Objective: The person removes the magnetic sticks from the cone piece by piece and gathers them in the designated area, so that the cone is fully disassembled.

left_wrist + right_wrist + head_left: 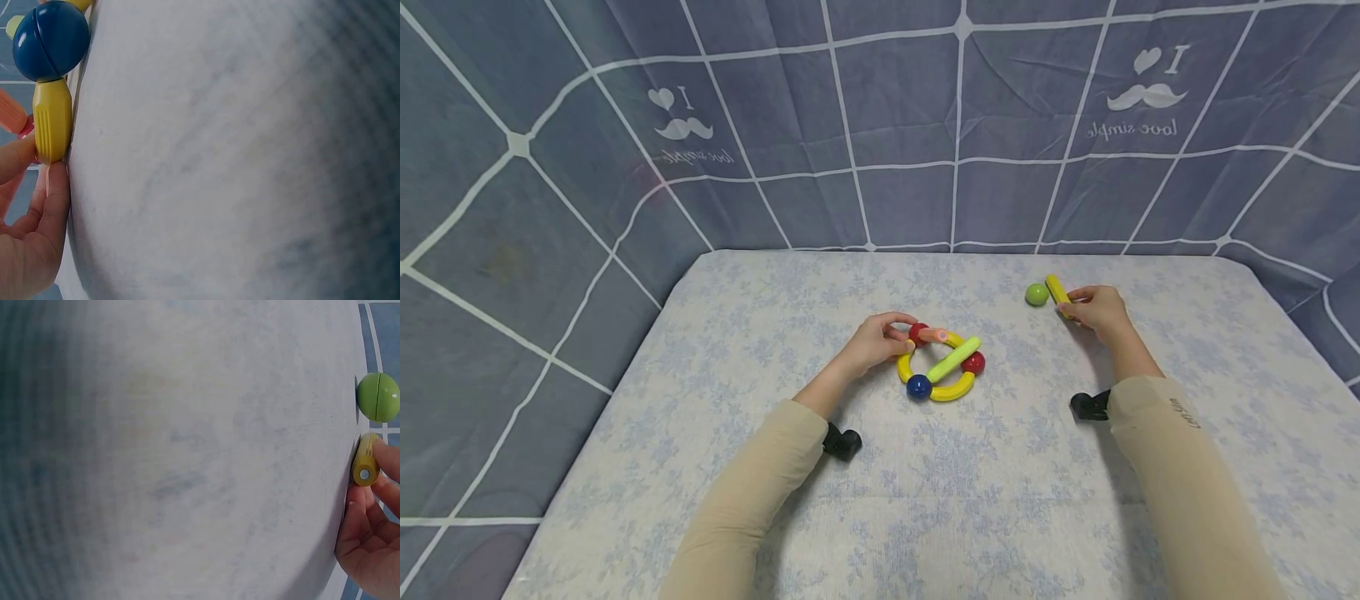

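Ring is pinched by the left hand, a yellow stick by the right hand.

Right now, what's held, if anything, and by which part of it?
Right grip: yellow stick, toward its near end. Left grip: yellow curved piece, pinched at the end away from the blue ball.

Seen from where I stand: table, one; red balls, two; blue ball, one; green ball, one; curved yellow rods, three; lime rod, one; orange rod, one; straight yellow rod, one; hands, two.
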`<state>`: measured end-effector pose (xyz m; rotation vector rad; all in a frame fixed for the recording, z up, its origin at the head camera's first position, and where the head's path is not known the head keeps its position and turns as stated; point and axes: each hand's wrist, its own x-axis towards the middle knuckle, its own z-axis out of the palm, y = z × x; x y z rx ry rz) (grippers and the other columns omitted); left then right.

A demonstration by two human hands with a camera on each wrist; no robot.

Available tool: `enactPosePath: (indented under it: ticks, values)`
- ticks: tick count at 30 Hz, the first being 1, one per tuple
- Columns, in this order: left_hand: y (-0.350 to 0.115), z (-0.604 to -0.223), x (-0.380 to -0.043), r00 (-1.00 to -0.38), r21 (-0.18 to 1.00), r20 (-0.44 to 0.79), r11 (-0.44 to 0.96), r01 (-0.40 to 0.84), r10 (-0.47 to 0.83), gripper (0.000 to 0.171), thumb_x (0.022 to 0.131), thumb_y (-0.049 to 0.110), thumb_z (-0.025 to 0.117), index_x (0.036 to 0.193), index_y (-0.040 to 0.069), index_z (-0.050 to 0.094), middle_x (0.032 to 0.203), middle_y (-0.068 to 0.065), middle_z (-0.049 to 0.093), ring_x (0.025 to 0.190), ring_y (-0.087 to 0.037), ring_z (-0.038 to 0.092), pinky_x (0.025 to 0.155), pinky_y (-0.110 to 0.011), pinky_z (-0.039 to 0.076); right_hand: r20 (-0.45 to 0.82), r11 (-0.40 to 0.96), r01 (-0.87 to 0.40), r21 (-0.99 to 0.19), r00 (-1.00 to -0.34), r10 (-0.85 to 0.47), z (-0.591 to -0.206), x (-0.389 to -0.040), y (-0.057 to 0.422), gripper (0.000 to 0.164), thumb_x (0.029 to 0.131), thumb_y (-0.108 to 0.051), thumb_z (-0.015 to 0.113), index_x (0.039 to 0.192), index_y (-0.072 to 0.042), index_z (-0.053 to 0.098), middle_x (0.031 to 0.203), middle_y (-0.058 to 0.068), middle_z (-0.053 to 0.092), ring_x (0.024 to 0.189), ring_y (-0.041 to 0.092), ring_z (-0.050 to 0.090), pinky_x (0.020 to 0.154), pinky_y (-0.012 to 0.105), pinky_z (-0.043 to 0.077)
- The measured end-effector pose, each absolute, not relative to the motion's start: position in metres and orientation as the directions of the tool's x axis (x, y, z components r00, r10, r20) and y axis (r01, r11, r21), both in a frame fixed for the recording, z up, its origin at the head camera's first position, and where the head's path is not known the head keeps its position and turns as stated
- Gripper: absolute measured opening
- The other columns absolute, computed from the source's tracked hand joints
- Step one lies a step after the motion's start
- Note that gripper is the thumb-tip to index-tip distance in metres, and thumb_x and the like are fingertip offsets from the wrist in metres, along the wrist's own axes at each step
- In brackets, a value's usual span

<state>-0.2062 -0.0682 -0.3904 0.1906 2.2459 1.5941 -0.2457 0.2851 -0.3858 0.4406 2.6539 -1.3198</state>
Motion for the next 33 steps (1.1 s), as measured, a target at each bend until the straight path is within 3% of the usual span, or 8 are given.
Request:
enactPosePath:
  ticks: [14, 20, 33]
  values:
    - [-0.067, -0.39, -0.207, -0.918, 0.924, -0.232, 0.369, -0.104, 0.323, 0.04, 0.085, 0.0, 0.065, 0.124, 0.008, 0.057, 0.092, -0.012, 0.058, 0.075, -0.017, 0.057, 0.067, -0.026, 0.053, -0.283, 0.587, 0.33, -0.739, -0.943, 0.175, -0.38, -0.242, 0.287, 0.048, 0.089, -0.017, 0.061, 0.127, 0.009, 0.049, 0.11, 0.019, 0.048, 0.074, 0.014, 0.048, 0.059, 0.02, 0.045]
    - [-0.067, -0.388, -0.206, -0.918, 0.917, -0.233, 0.388, -0.098, 0.32, 0.039, 0.086, 0.001, 0.065, 0.123, 0.008, 0.057, 0.092, -0.012, 0.058, 0.075, -0.017, 0.056, 0.067, -0.025, 0.053, -0.28, 0.601, 0.288, -0.746, -0.954, 0.109, -0.374, -0.234, 0.291, 0.051, 0.091, -0.019, 0.059, 0.131, 0.008, 0.044, 0.119, 0.023, 0.048, 0.084, 0.017, 0.051, 0.065, 0.02, 0.047]
    - [-0.068, -0.388, -0.205, -0.909, 0.915, -0.243, 0.391, -0.098, 0.339, 0.043, 0.086, -0.001, 0.064, 0.127, 0.008, 0.055, 0.099, -0.013, 0.055, 0.08, -0.018, 0.056, 0.069, -0.027, 0.053, -0.247, 0.549, 0.199, -0.812, -0.969, -0.015, -0.359, -0.211, 0.287, 0.056, 0.091, -0.025, 0.06, 0.134, 0.005, 0.043, 0.114, 0.015, 0.048, 0.081, 0.003, 0.053, 0.074, 0.023, 0.049]
